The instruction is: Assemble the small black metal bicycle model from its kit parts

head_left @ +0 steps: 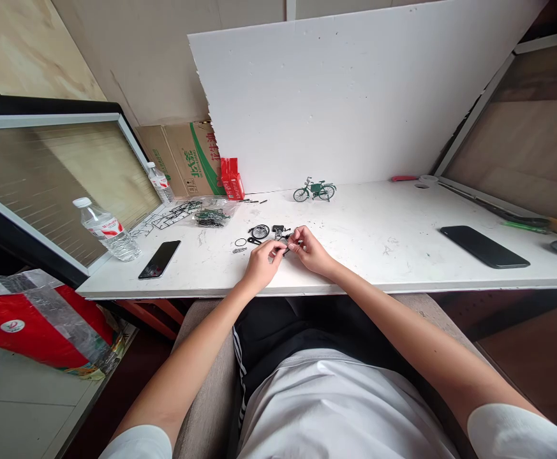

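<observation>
My left hand (261,262) and my right hand (311,250) meet over the white table (383,242) near its front edge. Both pinch a small black model part (288,243) between their fingertips. Just beyond them lie a small spoked wheel (259,231), a black ring (240,242) and another dark part (279,229). A finished green model bicycle (314,190) stands upright further back. Plastic bags of green and black parts (210,215) lie to the left of the wheel.
A black phone (159,259) lies left, another phone (484,247) right. Two water bottles (106,229) stand at the left edge by a framed glass panel (43,185). A red box (231,178), a cardboard carton (187,156) and a white foam board (355,95) are behind.
</observation>
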